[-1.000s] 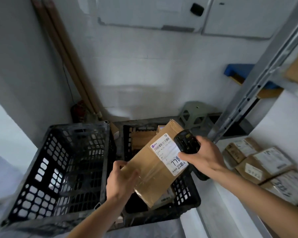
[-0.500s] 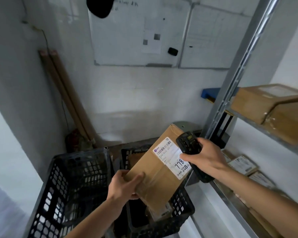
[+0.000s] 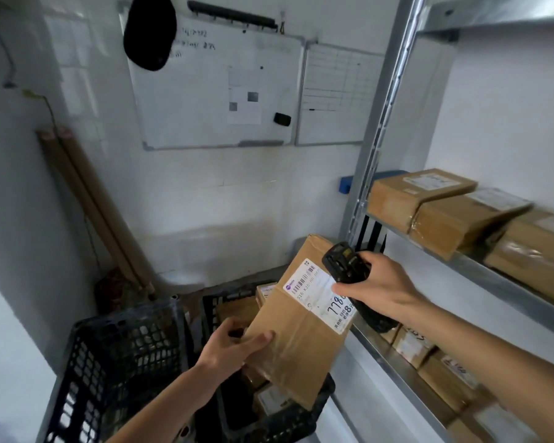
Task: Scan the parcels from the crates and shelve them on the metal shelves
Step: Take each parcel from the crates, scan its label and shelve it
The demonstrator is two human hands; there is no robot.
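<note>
My left hand [image 3: 234, 348] grips the lower left edge of a brown cardboard parcel [image 3: 296, 334], held tilted above the right black crate [image 3: 279, 423]. A white label with a barcode and handwritten digits faces up on the parcel. My right hand [image 3: 378, 287] holds a black handheld scanner [image 3: 343, 259] against the parcel's right side, its thumb lying over the label. More parcels lie inside the right crate below. The metal shelves [image 3: 506, 290] stand at the right with several parcels on two levels.
A second black crate [image 3: 115, 356] sits at the left, its inside dark. Wooden poles [image 3: 90, 203] lean in the left corner. Whiteboards [image 3: 211, 91] and a black cap [image 3: 149, 30] hang on the back wall. A slotted shelf upright [image 3: 378, 135] rises just right of the parcel.
The view has tilted upward, bringing the whiteboards and upper shelf into sight. Both hands keep the same hold on the parcel and the scanner, which have risen a little above the crate.
</note>
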